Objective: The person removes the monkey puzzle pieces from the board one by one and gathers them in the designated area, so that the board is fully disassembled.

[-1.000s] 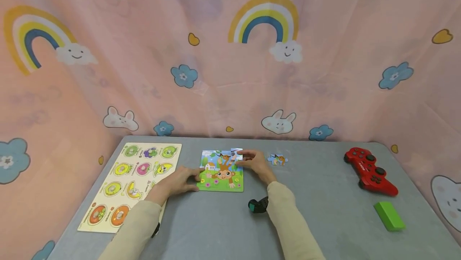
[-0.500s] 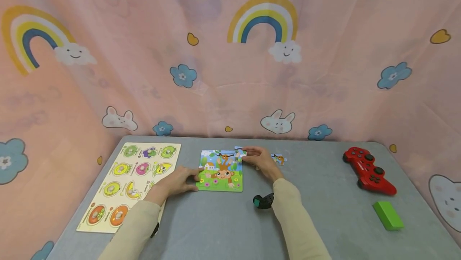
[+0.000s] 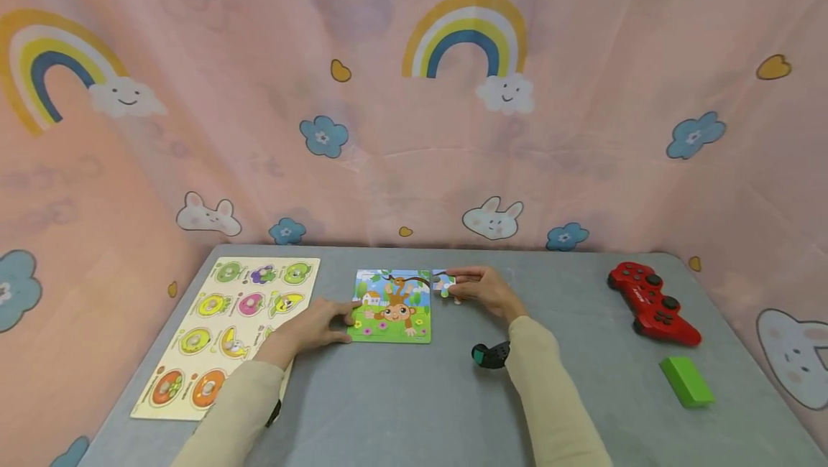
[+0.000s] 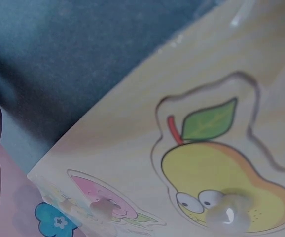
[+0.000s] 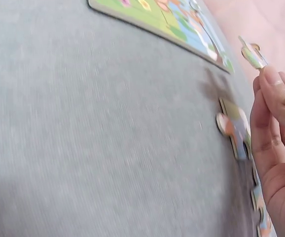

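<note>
A square monkey jigsaw puzzle lies in its board on the grey table. My left hand rests against the left side of this board, index finger and thumb spread along its edge. Off the board's upper right, my right hand pinches a jigsaw piece between thumb and fingertips. The right wrist view shows that piece raised in the fingertips, partly covered by them. Below the hand there, a loose piece lies on the table, with more pieces half hidden behind the palm.
A fruit peg puzzle board lies at the left, under my left forearm; its pear piece fills the left wrist view. Toward the right are a red game controller and a green block. A pink printed curtain hangs behind the table.
My right hand has drawn the pinched piece rightward, away from the board's upper right corner, and now overlaps the loose piece. My left hand stays at the board's edge.
</note>
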The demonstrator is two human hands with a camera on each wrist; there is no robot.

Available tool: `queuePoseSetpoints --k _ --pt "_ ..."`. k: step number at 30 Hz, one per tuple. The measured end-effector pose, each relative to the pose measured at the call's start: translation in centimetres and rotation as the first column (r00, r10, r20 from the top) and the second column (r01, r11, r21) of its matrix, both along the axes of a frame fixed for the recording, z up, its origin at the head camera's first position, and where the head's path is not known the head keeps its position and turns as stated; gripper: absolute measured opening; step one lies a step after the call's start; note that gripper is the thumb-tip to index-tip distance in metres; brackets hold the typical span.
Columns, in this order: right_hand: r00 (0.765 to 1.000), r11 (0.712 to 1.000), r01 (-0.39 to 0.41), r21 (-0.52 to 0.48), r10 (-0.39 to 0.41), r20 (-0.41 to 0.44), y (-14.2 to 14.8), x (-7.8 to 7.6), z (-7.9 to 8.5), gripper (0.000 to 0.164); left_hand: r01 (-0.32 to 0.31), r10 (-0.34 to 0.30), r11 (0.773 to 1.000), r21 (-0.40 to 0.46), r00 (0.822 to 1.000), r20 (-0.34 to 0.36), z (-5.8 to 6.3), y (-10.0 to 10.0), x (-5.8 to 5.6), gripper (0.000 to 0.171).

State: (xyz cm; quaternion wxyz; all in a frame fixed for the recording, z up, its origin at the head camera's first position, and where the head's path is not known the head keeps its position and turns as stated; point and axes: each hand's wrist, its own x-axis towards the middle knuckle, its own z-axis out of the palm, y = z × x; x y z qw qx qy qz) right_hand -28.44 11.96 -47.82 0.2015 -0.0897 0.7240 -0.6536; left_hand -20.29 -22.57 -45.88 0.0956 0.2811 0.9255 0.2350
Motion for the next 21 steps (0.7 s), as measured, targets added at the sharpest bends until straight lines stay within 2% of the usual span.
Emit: queuePoseSetpoints --k 6,13,21 --pt "1.000 0.999 -0.031 -0.011 0.031 0.003 1.7 0.1 0.1 0.045 0.013 -0.013 1.000 -0.001 1.000 -0.016 0.0 0.0 -0.1 0.013" --pt "0.999 0.999 -0.034 0.010 0.034 0.016 3.1 0.3 0.4 0.046 0.008 -0.008 1.000 0.005 1.000 -0.004 -0.1 -0.1 0.0 0.013" --pt "0.999 1.000 -0.007 0.007 0.006 0.038 4.9 0.4 0.6 0.047 0.000 -0.001 1.000 0.020 1.000 0.015 -0.2 -0.1 0.0 0.025"
